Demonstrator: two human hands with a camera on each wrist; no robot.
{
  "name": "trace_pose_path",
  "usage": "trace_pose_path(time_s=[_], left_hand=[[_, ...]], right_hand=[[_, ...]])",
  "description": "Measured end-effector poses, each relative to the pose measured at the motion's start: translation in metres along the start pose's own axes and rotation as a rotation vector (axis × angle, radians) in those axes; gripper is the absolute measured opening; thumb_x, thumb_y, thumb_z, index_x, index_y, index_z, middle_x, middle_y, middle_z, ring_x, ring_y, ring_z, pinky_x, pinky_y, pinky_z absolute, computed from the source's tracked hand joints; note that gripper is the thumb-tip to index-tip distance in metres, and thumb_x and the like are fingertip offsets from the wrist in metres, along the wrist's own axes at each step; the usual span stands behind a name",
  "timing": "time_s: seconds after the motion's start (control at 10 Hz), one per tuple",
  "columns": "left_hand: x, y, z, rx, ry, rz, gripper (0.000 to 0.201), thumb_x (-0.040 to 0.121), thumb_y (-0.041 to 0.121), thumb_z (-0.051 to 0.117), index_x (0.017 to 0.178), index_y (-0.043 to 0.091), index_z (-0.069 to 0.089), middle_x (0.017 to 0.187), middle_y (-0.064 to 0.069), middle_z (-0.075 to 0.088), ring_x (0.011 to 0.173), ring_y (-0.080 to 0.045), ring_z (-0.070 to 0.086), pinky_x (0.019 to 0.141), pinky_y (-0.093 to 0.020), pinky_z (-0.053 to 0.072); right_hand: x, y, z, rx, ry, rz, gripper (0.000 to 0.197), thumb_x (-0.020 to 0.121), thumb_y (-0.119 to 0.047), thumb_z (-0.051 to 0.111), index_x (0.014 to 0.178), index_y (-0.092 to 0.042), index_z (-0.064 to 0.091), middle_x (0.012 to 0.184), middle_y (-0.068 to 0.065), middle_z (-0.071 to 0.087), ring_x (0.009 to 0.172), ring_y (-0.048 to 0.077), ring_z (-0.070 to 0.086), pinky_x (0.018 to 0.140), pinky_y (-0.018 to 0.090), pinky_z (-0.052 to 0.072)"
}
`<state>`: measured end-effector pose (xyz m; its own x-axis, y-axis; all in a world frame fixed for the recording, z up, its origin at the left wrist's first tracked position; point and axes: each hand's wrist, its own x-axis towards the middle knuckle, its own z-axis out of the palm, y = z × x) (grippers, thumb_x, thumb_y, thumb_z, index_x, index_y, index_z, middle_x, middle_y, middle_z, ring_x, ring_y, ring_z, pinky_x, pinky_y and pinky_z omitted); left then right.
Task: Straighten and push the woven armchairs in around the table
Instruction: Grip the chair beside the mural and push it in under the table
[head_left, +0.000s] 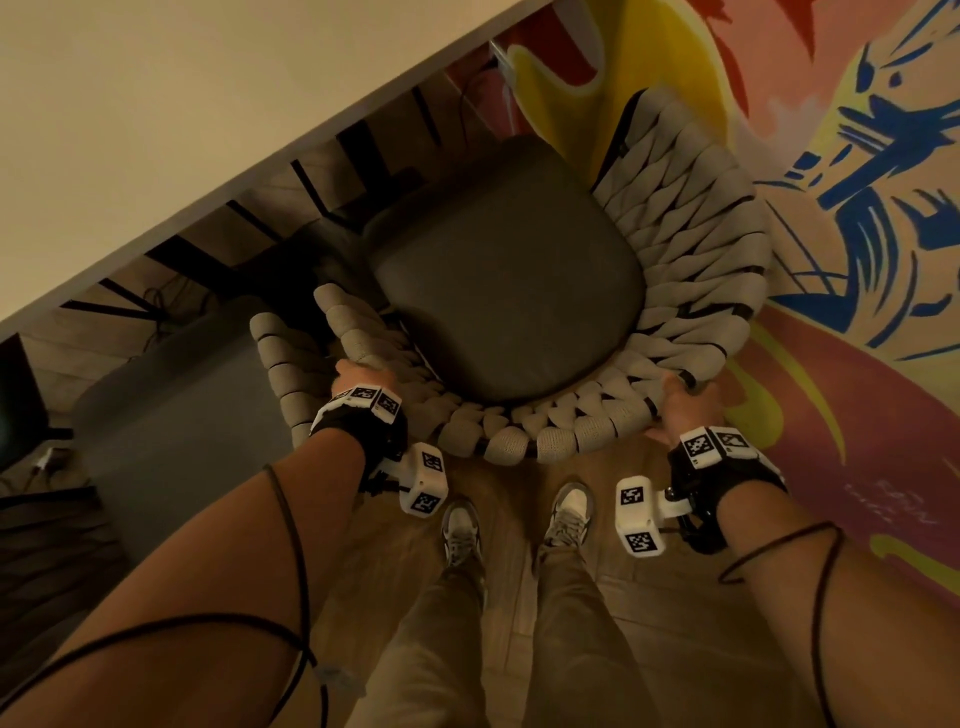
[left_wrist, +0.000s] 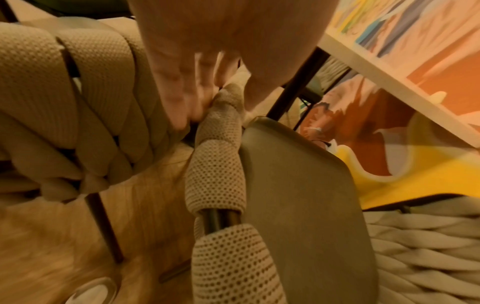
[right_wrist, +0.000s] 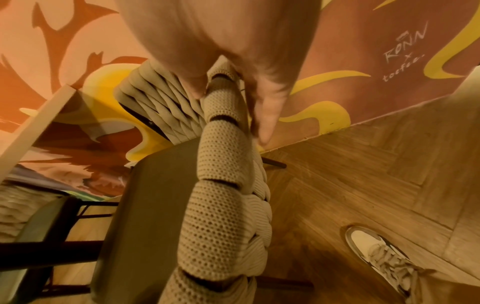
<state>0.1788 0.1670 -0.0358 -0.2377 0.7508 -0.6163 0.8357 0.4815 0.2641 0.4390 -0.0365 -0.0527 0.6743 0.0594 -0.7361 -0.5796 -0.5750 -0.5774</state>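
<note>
A beige woven armchair (head_left: 696, 244) with a dark grey seat cushion (head_left: 509, 270) stands in front of me, its front tucked partly under the white table (head_left: 156, 130). My left hand (head_left: 358, 371) grips the chair's back rim on the left, fingers curled round the woven tube (left_wrist: 215, 164). My right hand (head_left: 680, 400) grips the same rim on the right, thumb and fingers either side of the woven rim (right_wrist: 223, 164). A second woven armchair (head_left: 283, 374) sits close beside it on the left, touching or nearly touching my left hand.
A painted mural wall (head_left: 857, 182) runs close along the chair's right side. Black table legs (head_left: 322, 192) and cables lie under the table. My shoes (head_left: 569, 512) stand on the wooden floor just behind the chair. A grey cushion (head_left: 171, 415) belongs to the left chair.
</note>
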Motion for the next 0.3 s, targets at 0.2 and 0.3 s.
trace_pose_path(time_s=[0.2, 0.3], left_hand=[[-0.034, 0.043, -0.010, -0.067, 0.034, 0.162, 0.034, 0.092, 0.025, 0.051, 0.121, 0.008, 0.058, 0.123, -0.015, 0.062, 0.113, -0.036, 0.059, 0.091, -0.036, 0.047], [-0.056, 0.076, -0.002, -0.188, -0.074, 0.357, 0.009, 0.086, 0.030, 0.055, 0.083, 0.023, 0.061, 0.094, -0.010, 0.070, 0.095, -0.030, 0.067, 0.084, -0.036, 0.055]], right_hand=[[-0.034, -0.030, -0.017, -0.270, 0.115, -0.383, 0.051, 0.094, -0.018, 0.052, 0.143, -0.010, 0.039, 0.144, 0.012, 0.046, 0.129, 0.027, 0.046, 0.098, 0.027, 0.037], [-0.053, -0.051, -0.027, -0.306, -0.154, -0.478, 0.031, 0.096, -0.020, 0.051, 0.126, -0.011, 0.055, 0.119, 0.010, 0.063, 0.104, 0.021, 0.060, 0.084, 0.025, 0.044]])
